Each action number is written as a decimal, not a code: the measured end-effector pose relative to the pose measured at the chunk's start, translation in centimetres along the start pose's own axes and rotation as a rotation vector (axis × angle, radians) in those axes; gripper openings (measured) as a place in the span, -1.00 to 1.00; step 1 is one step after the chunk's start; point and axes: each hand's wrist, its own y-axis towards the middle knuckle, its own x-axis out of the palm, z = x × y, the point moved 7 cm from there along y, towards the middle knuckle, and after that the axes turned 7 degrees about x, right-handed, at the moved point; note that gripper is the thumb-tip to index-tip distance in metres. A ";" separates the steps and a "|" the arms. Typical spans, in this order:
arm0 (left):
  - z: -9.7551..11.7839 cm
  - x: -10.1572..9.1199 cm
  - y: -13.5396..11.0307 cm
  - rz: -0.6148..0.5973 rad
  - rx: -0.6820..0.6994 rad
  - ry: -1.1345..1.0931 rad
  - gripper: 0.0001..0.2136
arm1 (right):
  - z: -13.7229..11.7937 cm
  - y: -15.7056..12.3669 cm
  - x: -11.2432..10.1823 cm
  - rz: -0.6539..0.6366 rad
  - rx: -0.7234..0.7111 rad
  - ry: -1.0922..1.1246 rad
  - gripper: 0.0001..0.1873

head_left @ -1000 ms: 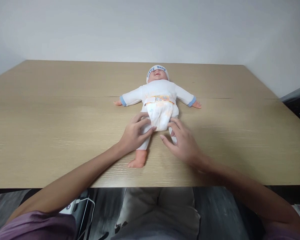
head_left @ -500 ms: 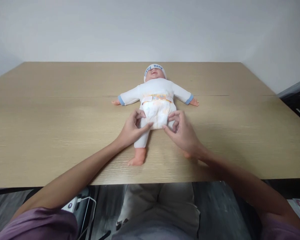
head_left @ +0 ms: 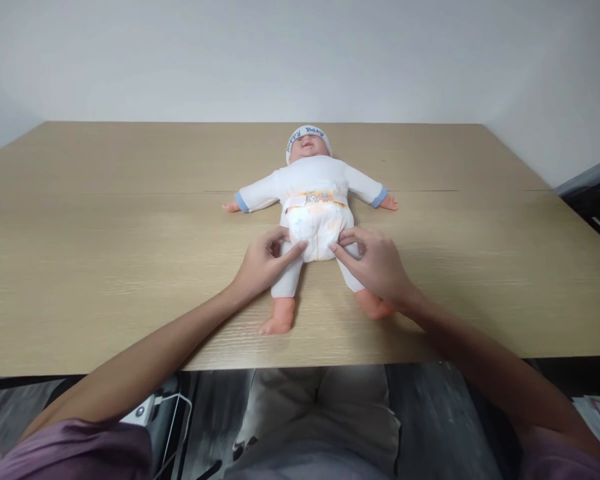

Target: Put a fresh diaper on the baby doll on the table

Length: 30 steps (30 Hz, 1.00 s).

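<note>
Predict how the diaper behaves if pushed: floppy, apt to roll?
The diaper is probably soft and floppy, given its creased front. It's unlikely to roll: it's on the baby doll, which lies face-up, arms spread.

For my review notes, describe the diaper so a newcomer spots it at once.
On the wooden table, a doll lies face up. The diaper is around its hips, between the left hand and right hand. Unlike the white clothes above and below, it has an orange-patterned waistband.
</note>
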 end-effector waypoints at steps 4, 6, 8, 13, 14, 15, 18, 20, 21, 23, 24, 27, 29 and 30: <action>0.2 0.4 0.1 -0.041 0.008 -0.003 -0.64 | 0.4 0.0 -0.2 -0.017 0.089 0.075 -0.78; -0.1 0.5 0.2 -0.045 -0.019 -0.061 -0.63 | 0.9 0.0 -0.5 -0.026 0.163 0.140 -0.71; -0.4 0.4 0.3 -0.047 -0.051 -0.128 -0.62 | 1.0 0.0 -0.7 -0.041 0.181 0.150 -0.68; -0.6 0.4 0.2 -0.051 -0.065 -0.142 -0.62 | 0.2 0.1 0.0 -0.025 0.012 0.016 -0.74; -0.7 0.3 0.2 -0.049 -0.066 -0.132 -0.63 | 0.0 0.1 0.3 -0.025 -0.025 -0.012 -0.72; -0.8 0.3 0.2 -0.048 -0.069 -0.128 -0.63 | -0.2 0.1 0.6 -0.026 -0.054 -0.035 -0.70; -1.2 0.3 0.2 -0.047 -0.077 -0.158 -0.63 | -0.2 0.2 1.0 -0.035 -0.077 -0.031 -0.65; -1.5 0.3 0.3 -0.046 -0.085 -0.208 -0.61 | 0.1 0.3 0.9 -0.055 -0.039 0.033 -0.66; -1.7 0.3 0.3 -0.042 -0.094 -0.227 -0.60 | 0.3 0.3 0.8 -0.067 -0.013 0.068 -0.67; -1.9 0.1 0.4 -0.016 -0.113 -0.233 -0.56 | 0.7 0.4 0.5 -0.091 0.036 0.122 -0.68; -2.0 0.0 0.5 0.005 -0.118 -0.224 -0.55 | 0.9 0.4 0.5 -0.101 0.054 0.137 -0.68; -2.0 -0.3 0.5 0.065 -0.112 -0.201 -0.52 | 1.1 0.3 0.2 -0.091 0.062 0.130 -0.67; -1.9 -0.4 0.4 0.088 -0.106 -0.212 -0.50 | 1.1 0.1 0.1 -0.054 0.032 0.094 -0.70; -1.9 -0.5 0.3 0.096 -0.102 -0.215 -0.50 | 0.9 0.0 0.0 -0.031 0.005 0.080 -0.73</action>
